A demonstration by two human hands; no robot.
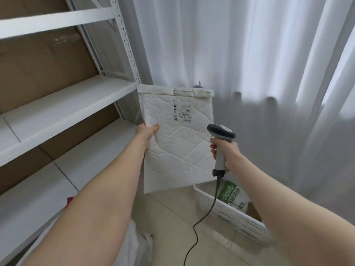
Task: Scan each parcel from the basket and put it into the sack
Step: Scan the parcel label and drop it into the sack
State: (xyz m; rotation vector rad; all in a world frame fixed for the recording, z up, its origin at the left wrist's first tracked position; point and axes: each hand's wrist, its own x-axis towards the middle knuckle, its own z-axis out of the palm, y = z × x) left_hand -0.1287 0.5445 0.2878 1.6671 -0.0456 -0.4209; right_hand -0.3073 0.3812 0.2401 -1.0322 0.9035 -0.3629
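Centre of the frame: your left hand [148,132] pinches the left edge of a white padded parcel [178,146], thumb on the front face and fingers hidden behind it. You hold the parcel upright in the air, above the tiled floor [172,217], with its printed label [181,110] in the upper half, facing you.

Right of centre: your right hand [228,152] is curled round the grey handle of a barcode scanner [221,131]. The scanner's dark head sits at the parcel's right edge. Its black cable [194,233] hangs down towards the bottom edge of the frame.

Lower right: a white perforated basket [236,217] stands on the floor. Inside it lies a package printed in green [232,195], partly covered by your forearm.

Left side: white metal shelving [67,104], backed with brown board. Upper right: a white curtain [249,54].

Bottom centre: crumpled white material [140,244] under your left forearm (whether it is the sack cannot be told).
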